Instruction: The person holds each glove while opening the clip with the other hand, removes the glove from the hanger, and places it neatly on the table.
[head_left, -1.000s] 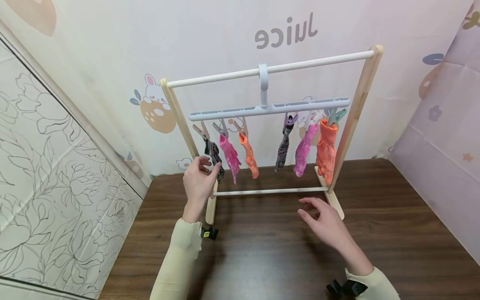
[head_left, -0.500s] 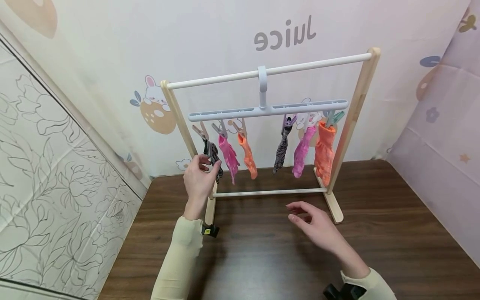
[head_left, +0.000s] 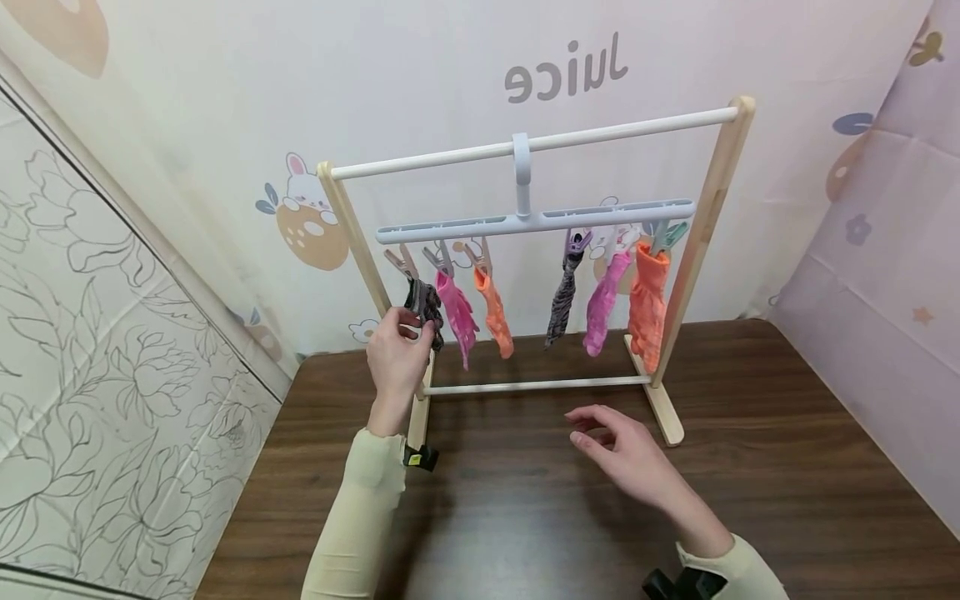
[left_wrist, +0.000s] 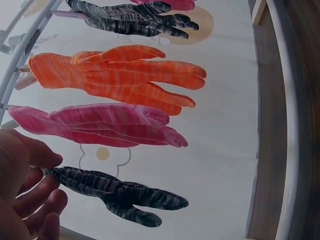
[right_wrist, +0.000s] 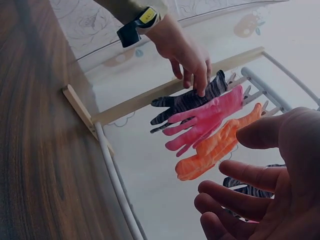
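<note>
My left hand point(head_left: 397, 357) pinches a black-and-grey striped knit glove point(left_wrist: 120, 194) near its cuff. That glove hangs from a clothes peg point(head_left: 403, 265) at the hanger's left end. Right beside it dangle a pink glove point(head_left: 457, 312) and an orange glove point(head_left: 495, 312), each on its own peg. Over the table, my right hand point(head_left: 630, 457) hovers with relaxed fingers and holds nothing; in the right wrist view it is close to the camera, in front of the gloves.
A light-blue hanger point(head_left: 525, 221) hooks over the white top bar of a wooden rack point(head_left: 712, 196). Its right half carries another dark glove point(head_left: 562, 300), pink glove point(head_left: 606, 304) and orange glove point(head_left: 648, 308). The rack stands on a dark wooden table point(head_left: 510, 517) against a printed curtain.
My right hand has drifted left over the table. The dark glove in my left hand has been pulled up slightly and bunches more; that hand has barely moved.
</note>
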